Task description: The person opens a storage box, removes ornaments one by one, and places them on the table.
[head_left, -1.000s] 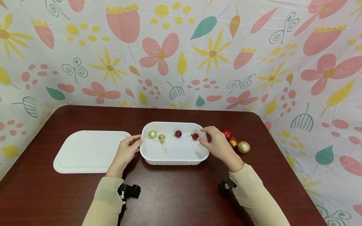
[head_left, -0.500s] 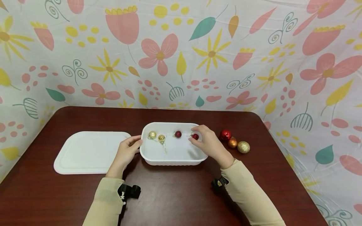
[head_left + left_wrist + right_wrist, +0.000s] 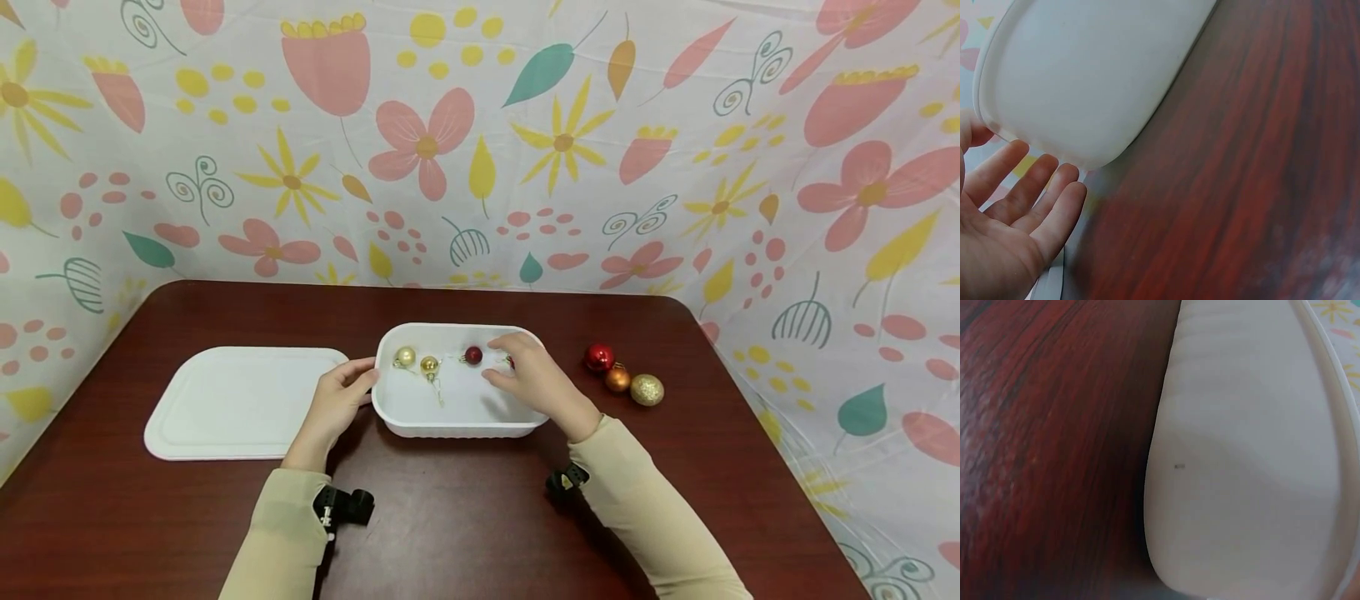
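Observation:
A white rectangular container (image 3: 450, 429) stands mid-table. Inside lie two gold baubles (image 3: 405, 357) (image 3: 429, 364) and a red bauble (image 3: 473, 355). A second red bauble (image 3: 511, 362) peeks out from under my right hand (image 3: 525, 379), which hovers over the container's right half with thumb and forefinger spread apart. My left hand (image 3: 341, 396) rests at the container's left rim. In the left wrist view its fingers (image 3: 1041, 200) lie straight beside the container wall (image 3: 1085, 75). The right wrist view shows only the container wall (image 3: 1241, 475) and the table.
A flat white lid (image 3: 240, 400) lies left of the container. On the dark red table (image 3: 450, 533), right of the container, sit a red bauble (image 3: 599, 357), an orange one (image 3: 618, 379) and a glittery gold one (image 3: 647, 389). Floral cloth walls surround the table.
My right hand has slid left from the container's right rim to over its inside, now covering most of the second red bauble. The left hand has stayed put.

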`<state>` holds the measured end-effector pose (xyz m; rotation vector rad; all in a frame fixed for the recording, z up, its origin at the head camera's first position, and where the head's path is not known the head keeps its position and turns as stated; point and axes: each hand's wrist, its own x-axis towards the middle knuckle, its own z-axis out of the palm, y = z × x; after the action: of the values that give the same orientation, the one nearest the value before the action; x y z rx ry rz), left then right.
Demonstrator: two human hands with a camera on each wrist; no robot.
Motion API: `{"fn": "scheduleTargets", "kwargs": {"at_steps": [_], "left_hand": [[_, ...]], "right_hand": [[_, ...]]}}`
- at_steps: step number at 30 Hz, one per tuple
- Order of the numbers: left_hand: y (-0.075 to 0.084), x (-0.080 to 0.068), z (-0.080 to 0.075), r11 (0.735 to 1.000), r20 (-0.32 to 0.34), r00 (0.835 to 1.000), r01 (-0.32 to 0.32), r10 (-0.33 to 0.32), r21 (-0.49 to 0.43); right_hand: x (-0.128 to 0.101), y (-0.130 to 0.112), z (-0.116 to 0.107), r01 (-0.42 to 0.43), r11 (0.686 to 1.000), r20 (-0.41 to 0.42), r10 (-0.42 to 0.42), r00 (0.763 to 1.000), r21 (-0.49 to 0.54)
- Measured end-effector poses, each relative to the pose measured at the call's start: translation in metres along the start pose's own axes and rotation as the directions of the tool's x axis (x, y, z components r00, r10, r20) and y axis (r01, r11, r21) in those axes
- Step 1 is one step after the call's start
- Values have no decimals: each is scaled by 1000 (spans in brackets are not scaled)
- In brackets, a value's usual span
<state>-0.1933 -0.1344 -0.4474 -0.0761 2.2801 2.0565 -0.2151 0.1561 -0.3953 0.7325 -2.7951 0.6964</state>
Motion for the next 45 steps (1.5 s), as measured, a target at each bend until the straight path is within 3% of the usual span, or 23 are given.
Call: {"fn": "scheduleTargets", "kwargs": {"at_steps": [9,16,22,33,45], "left_hand": [[1,1,0,1000,-2,1000,-1,1,-3],[2,2,2,1000,-10,1000,6,-6,-14],[3,2,3,1000,-9,1000,11,-11,-18],[1,3,3,1000,-17,1000,4,-4,-25],[4,0,2,1000,-17,1000,21,-22,-23]], "right_hand": [[8,-7,7,-25,997,64,29,997,-75],[14,-7,12,-42,998,125,47,991,-46],[18,-8,17,-37,995,157,51,986,-91],[20,-10,24,-94,991,244,116,963,-99],[19,-9,28,-67,987,246,101,964,-143]]}}
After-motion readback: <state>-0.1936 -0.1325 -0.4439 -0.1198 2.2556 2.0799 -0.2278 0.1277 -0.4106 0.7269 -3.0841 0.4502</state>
